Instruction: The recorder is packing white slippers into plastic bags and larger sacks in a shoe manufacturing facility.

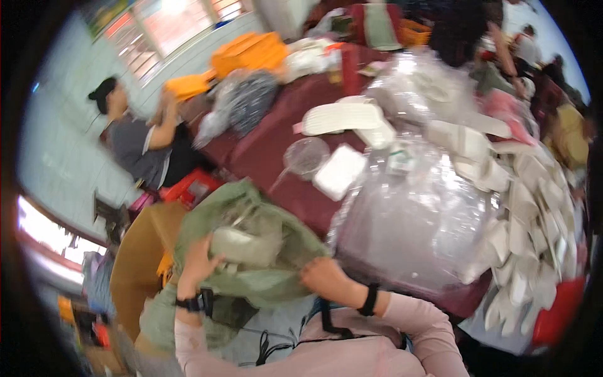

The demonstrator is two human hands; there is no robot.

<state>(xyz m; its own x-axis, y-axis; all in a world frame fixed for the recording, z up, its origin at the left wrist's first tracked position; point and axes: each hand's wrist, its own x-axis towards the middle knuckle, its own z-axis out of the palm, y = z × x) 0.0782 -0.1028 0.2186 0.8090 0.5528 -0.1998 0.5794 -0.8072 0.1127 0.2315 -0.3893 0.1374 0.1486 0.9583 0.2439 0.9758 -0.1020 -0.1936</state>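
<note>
Both hands hold open the mouth of a large green sack [264, 283] at the near edge of the dark red counter [264, 151]: the left hand [196, 262] has its fingers closed on the sack's left rim, and the right hand [323, 274] grips the right rim. Inside the sack lies a pale bagged bundle [242, 245]. Just right of it on the counter sit a heap of clear plastic bags [414, 220] and stacked white insoles [527, 207]; a person in a grey shirt [135, 147] works well apart on the left.

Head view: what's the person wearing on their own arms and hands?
Both arms wear pale pink long sleeves. The left hand is bare, with a black strap and a small black device at the wrist. The right hand is bare too, with a plain black band at the wrist. No gloves, no visible markings.
</note>
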